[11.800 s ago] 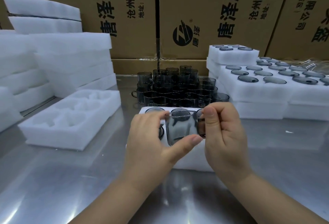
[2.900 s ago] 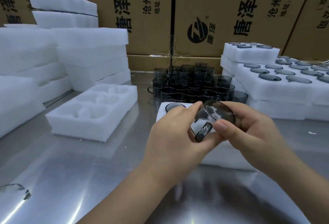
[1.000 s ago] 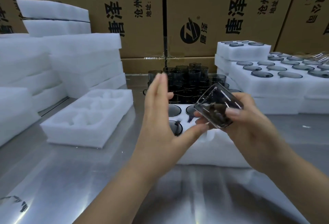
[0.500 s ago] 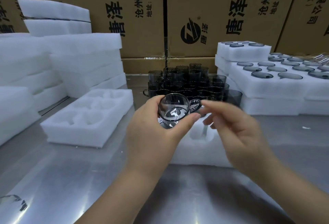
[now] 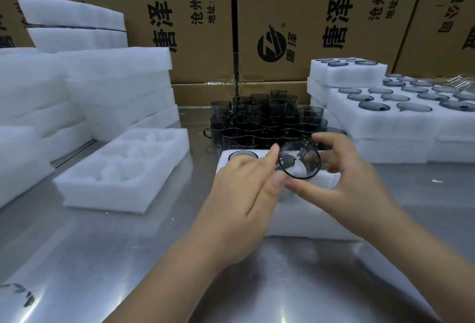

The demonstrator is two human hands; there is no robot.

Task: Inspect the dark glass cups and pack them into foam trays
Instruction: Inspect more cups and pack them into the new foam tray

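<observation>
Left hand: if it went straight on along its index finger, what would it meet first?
The rim of the dark glass cup, which its index fingertip seems to touch now; depth is unclear.

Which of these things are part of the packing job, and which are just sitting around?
In use: dark glass cup in left hand and right hand; foam tray beneath; loose cups behind; empty foam tray.
Lying about: cardboard boxes; foam stacks; packed trays.

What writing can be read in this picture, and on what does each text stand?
"唐泽A": left carton and middle carton, large, cut off.
"沧州唐泽": both cartons, smaller.
"地址:河北河": left carton, cut off.
"唐泽": beside round logo, middle carton.
Right carton: print cut off, unreadable.
</observation>
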